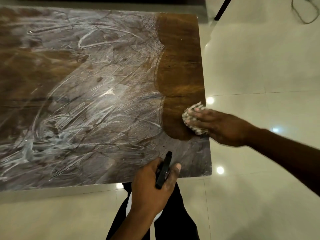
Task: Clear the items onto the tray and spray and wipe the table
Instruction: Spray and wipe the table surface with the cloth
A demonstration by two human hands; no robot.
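Note:
A wooden table [180, 54] fills the view, most of it covered in white smeared streaks, with a clean brown strip along its right side. My right hand [220, 127] presses a crumpled patterned cloth [187, 116] flat on the table near the right edge. My left hand [152, 186] grips the black head of a spray bottle [163, 172] at the table's near edge; the bottle's white body is mostly hidden below the hand. No tray is in view.
Glossy pale floor tiles [259, 66] surround the table on the right and near sides. A dark furniture leg [222, 9] and a cable [303, 11] lie on the floor at the top right. My dark trousers show below the left hand.

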